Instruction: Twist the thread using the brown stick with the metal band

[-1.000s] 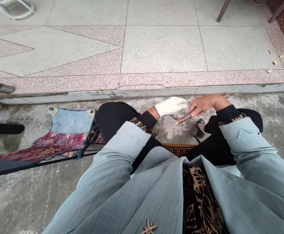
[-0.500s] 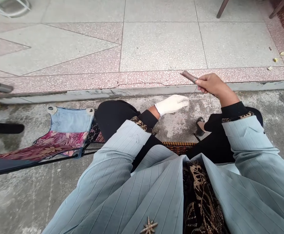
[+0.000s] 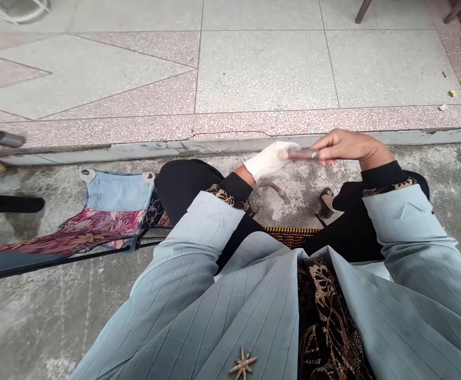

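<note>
My left hand (image 3: 272, 159), in a white knitted glove, is closed at the left end of a short brown rod (image 3: 302, 154). The bare fingers of my right hand (image 3: 341, 146) pinch the rod's right end, where thin grey wire is wound around it. Motion blurs the rod, which lies nearly level between both hands. Below the glove shows a curved brown piece (image 3: 275, 191) with a paler tip; I cannot tell whether it is joined to what I hold.
A raised tiled step (image 3: 266, 74) runs ahead of me. To the left are a fabric folding chair (image 3: 114, 195), a dark metal cylinder (image 3: 7, 139) on the step and a black bar (image 3: 9, 203). Woven wicker (image 3: 291, 237) shows between my legs.
My right hand has lowered, bringing the rod from a tilt down to nearly level against the glove. My left hand has moved slightly up and left. The curved brown piece has come into view.
</note>
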Action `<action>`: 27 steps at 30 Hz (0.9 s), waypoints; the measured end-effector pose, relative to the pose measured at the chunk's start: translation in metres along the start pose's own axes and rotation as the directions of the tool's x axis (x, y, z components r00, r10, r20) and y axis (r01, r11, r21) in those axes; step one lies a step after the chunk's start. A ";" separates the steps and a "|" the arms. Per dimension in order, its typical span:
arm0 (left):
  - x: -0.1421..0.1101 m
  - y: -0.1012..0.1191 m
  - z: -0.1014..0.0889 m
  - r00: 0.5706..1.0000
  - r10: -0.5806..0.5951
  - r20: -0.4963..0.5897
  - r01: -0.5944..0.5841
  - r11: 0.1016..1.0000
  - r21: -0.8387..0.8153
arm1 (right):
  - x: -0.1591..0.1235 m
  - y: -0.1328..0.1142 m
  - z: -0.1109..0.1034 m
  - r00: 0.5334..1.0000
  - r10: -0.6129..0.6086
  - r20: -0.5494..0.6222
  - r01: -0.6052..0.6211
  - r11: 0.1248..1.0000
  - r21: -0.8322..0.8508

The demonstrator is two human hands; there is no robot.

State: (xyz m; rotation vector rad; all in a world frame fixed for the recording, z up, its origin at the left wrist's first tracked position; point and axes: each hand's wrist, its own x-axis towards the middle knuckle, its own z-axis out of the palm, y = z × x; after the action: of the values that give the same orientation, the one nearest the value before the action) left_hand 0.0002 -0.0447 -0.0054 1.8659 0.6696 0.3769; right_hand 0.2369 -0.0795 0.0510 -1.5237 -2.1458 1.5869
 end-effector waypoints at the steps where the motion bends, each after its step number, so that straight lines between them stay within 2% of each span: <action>1: 0.000 0.000 0.002 1.000 -0.030 -0.005 0.029 0.999 -0.023 | -0.002 -0.001 0.000 0.995 -0.029 -0.092 0.038 0.995 0.091; 3: 0.001 0.001 0.007 0.998 -0.067 0.018 0.067 0.997 -0.034 | -0.003 -0.003 0.002 0.961 -0.040 -0.272 0.103 0.969 0.224; 5: 0.001 0.000 0.011 0.995 -0.069 0.071 0.071 0.997 -0.027 | 0.000 -0.005 0.005 0.924 -0.019 -0.382 0.145 0.942 0.304; 8: 0.002 -0.004 0.014 0.992 -0.039 0.124 0.037 0.999 0.021 | 0.005 -0.006 0.008 0.899 0.035 -0.437 0.135 0.926 0.353; 10: 0.004 -0.008 0.014 0.994 -0.027 0.110 0.017 0.995 0.096 | 0.006 -0.006 0.008 0.900 0.065 -0.430 0.097 0.934 0.344; 13: 0.007 -0.015 0.014 0.997 -0.022 0.076 0.006 0.979 0.205 | 0.008 -0.004 0.005 0.902 0.103 -0.419 0.016 0.962 0.273; 16: 0.008 -0.018 0.016 0.992 0.005 0.126 -0.037 0.966 0.254 | 0.013 0.003 0.003 0.885 0.142 -0.444 -0.086 0.986 0.143; 18: 0.007 -0.016 0.018 0.981 0.030 0.191 -0.077 0.967 0.244 | 0.020 0.007 0.003 0.859 0.174 -0.482 -0.198 0.980 0.001; 20: 0.005 -0.013 0.020 0.973 0.054 0.226 -0.107 0.968 0.228 | 0.026 0.011 0.003 0.842 0.194 -0.504 -0.326 0.926 -0.189; 22: 0.004 -0.010 0.020 0.978 0.050 0.202 -0.100 0.964 0.246 | 0.031 0.014 0.005 0.873 0.217 -0.437 -0.400 0.832 -0.385; 24: 0.003 -0.008 0.017 0.989 0.026 0.145 -0.068 0.954 0.293 | 0.033 0.017 0.007 0.925 0.255 -0.281 -0.370 0.770 -0.520; 27: 0.003 -0.008 0.010 0.996 0.018 0.089 -0.047 0.943 0.330 | 0.030 0.020 0.009 0.957 0.291 0.009 -0.244 0.818 -0.521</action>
State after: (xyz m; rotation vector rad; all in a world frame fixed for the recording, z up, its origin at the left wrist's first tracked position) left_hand 0.0059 -0.0484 -0.0170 2.2026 0.6763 0.2121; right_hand 0.2294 -0.0640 0.0180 -2.0170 -2.6624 1.2031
